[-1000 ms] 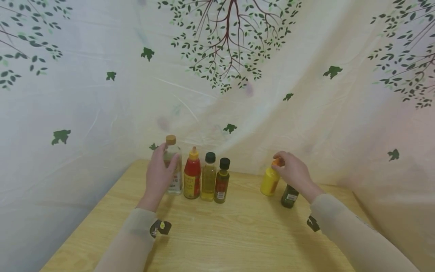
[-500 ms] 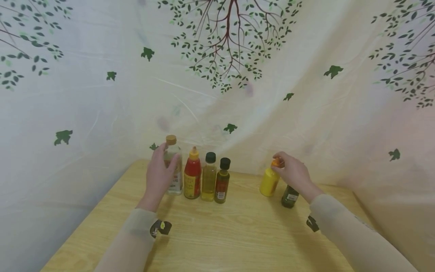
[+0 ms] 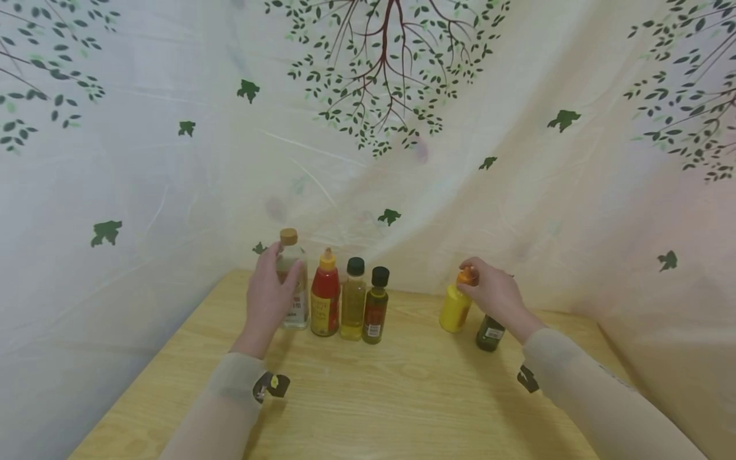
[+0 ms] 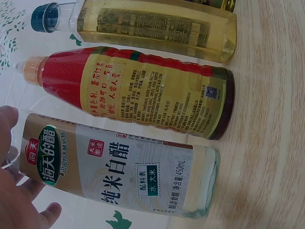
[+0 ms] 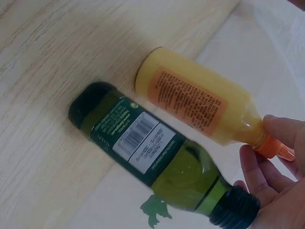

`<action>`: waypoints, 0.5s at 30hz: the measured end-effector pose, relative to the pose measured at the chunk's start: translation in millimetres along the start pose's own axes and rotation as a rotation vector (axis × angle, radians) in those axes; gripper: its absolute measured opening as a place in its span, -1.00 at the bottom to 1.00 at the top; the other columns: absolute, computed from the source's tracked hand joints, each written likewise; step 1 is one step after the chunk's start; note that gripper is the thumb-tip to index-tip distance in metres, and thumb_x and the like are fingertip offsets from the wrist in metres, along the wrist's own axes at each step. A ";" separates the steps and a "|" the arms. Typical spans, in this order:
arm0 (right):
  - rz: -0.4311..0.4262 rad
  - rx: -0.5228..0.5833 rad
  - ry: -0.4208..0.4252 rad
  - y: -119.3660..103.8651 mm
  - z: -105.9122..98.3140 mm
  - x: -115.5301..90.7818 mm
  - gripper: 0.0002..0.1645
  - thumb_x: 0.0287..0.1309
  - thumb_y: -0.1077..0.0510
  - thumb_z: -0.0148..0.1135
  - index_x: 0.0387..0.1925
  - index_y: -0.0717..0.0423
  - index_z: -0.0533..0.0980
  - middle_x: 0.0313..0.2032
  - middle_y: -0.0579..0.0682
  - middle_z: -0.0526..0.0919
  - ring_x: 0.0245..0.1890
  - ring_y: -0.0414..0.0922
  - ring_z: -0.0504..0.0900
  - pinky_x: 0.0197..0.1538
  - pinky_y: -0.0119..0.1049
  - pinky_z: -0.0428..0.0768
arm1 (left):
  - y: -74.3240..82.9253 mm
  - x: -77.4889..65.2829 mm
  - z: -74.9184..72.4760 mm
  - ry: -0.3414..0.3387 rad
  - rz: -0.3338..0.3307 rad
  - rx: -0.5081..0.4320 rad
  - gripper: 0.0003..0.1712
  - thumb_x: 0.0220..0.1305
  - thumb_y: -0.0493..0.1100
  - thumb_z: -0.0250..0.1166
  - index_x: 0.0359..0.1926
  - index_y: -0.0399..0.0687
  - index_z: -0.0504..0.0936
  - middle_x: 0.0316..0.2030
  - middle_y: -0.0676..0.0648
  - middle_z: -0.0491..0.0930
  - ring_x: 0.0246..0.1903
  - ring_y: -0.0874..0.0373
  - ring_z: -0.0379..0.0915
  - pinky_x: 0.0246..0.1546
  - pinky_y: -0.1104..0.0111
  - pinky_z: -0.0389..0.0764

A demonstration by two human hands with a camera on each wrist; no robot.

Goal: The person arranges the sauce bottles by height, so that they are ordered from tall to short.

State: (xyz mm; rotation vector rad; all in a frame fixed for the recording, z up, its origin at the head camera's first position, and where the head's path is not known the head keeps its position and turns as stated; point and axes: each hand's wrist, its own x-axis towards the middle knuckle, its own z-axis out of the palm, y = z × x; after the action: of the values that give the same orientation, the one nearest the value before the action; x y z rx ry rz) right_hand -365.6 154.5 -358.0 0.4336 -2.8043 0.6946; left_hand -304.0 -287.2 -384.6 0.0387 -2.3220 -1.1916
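My left hand (image 3: 269, 297) grips the upper part of a clear white rice vinegar bottle (image 4: 124, 164) with a brown cap. In the left wrist view, the thumb lies along one side and fingers show beyond the other. My right hand (image 3: 494, 291) pinches a yellow squeeze bottle (image 5: 186, 95) at its orange cap (image 5: 269, 146). The yellow bottle stands slightly tilted at the table's back. Right below that hand is a dark green bottle (image 5: 152, 148), its black cap (image 5: 234, 207) close to the palm and hidden by the hand in the head view.
Beside the vinegar stand a red ketchup bottle (image 3: 325, 300), a pale yellow oil bottle (image 3: 353, 306) and a small dark-capped bottle (image 3: 375, 313), in a row. All are on a light wooden table (image 3: 368, 396). A leaf-patterned curtain (image 3: 322, 185) hangs close behind.
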 end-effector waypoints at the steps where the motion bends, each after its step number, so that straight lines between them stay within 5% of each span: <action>1: -0.001 0.006 -0.005 -1.2 0.5 -0.5 -0.47 0.48 0.13 0.44 0.35 0.19 0.52 0.18 0.34 0.74 0.06 0.27 0.76 0.10 0.24 0.73 | 0.1 -0.1 -0.2 0.001 -0.001 0.000 -0.14 0.72 0.18 0.18 0.74 -0.12 0.13 0.61 -0.29 0.30 0.55 -0.33 0.28 0.52 -0.31 0.37; 15: -0.052 0.066 -0.023 -38.6 11.0 -7.9 -0.46 0.46 0.09 0.49 0.35 0.11 0.55 0.14 0.22 0.77 0.03 0.18 0.75 -0.09 0.03 0.79 | -2.6 1.0 1.3 0.006 0.005 0.009 -0.12 0.70 0.19 0.20 0.75 -0.10 0.12 0.62 -0.27 0.29 0.57 -0.32 0.25 0.54 -0.31 0.32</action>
State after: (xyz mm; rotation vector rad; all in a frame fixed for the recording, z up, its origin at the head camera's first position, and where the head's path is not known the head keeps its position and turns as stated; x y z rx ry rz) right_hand -346.9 118.4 -353.5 0.5278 -2.7872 0.7780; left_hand -306.0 -288.1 -386.8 0.0392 -2.3212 -1.1767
